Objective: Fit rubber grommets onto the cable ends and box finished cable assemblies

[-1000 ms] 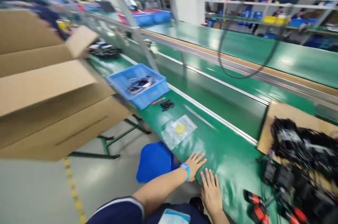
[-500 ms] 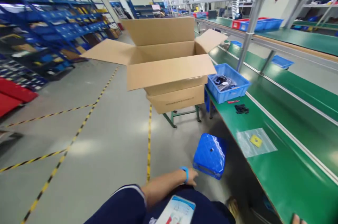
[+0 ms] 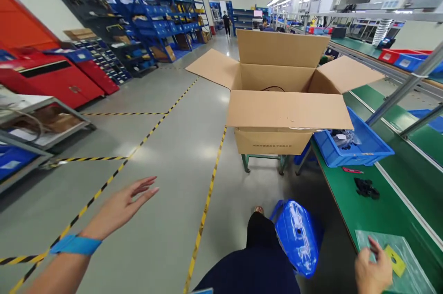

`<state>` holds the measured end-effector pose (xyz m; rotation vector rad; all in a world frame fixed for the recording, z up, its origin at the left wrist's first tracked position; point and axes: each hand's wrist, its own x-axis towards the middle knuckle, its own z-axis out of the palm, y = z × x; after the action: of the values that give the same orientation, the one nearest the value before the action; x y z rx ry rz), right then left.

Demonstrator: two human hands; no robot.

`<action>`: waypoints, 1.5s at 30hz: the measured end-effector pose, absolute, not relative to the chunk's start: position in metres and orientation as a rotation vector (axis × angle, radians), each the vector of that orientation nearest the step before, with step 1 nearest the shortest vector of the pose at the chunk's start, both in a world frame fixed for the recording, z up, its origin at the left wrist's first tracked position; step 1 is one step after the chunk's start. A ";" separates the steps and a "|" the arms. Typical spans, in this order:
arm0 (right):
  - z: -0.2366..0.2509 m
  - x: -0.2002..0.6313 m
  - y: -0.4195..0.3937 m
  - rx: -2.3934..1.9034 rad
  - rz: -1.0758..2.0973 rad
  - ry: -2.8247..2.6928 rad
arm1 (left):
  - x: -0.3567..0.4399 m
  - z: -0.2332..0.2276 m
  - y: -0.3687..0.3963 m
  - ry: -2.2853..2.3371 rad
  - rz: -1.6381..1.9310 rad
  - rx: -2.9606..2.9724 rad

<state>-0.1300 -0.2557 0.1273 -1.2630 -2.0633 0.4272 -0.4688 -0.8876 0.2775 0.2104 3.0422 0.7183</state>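
My left hand [image 3: 129,201], with a blue band [image 3: 76,244] at the wrist, hangs over the grey floor with fingers stretched out and nothing in it. At the lower right, my right hand [image 3: 374,266] is above the green bench [image 3: 341,188], its fingers loosely bent and apart, with nothing visible between them. Beside and partly under it lies a clear plastic bag [image 3: 411,250] with a yellow square piece [image 3: 395,261]. Farther up the bench are small black parts [image 3: 367,189], a red cutter-like tool [image 3: 352,170] and a blue bin [image 3: 353,158] holding bagged parts.
A large open cardboard box [image 3: 273,139] sits on a green stand [image 3: 265,158] ahead, a dark cable [image 3: 273,87] showing inside. A shiny blue stool seat [image 3: 299,234] is by my legs. Blue racks [image 3: 159,21] and a red cabinet [image 3: 55,81] line the left; a person [image 3: 226,24] is far off.
My view has swung left and my body has risen. My left hand has moved from near the stool out to the left; my right hand has come over the plastic bag.
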 end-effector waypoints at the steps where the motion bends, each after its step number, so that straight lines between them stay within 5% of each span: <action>1: 0.141 -0.165 -0.244 -1.263 0.432 -2.024 | -0.475 0.291 -0.869 3.051 0.718 0.279; 7: 0.287 -0.381 -0.197 -0.445 0.381 -2.083 | -0.551 0.363 -0.711 3.205 0.532 1.277; 13: 0.372 -0.552 -0.161 0.241 0.129 -2.549 | -0.666 0.354 -0.554 3.458 0.214 1.795; 23: 0.339 -0.641 -0.116 0.380 -0.281 -2.684 | -0.758 0.285 -0.483 3.921 0.769 1.418; 28: 0.382 -0.659 -0.110 0.540 0.175 -2.957 | -0.760 0.275 -0.483 3.840 1.095 1.375; 32: 0.418 -0.750 -0.138 0.409 0.670 -3.206 | -0.757 0.267 -0.486 3.863 1.141 1.328; 40: 0.345 -0.895 -0.234 0.493 0.490 -3.404 | -0.750 0.272 -0.490 3.787 1.158 1.319; 45: 0.365 -0.893 -0.205 0.484 0.636 -3.321 | -0.757 0.314 -0.518 3.561 0.988 1.586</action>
<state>-0.8934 -0.2048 0.3646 0.4838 -3.3214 0.6362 -0.7571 -0.5182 0.3143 1.5857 3.5610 0.9876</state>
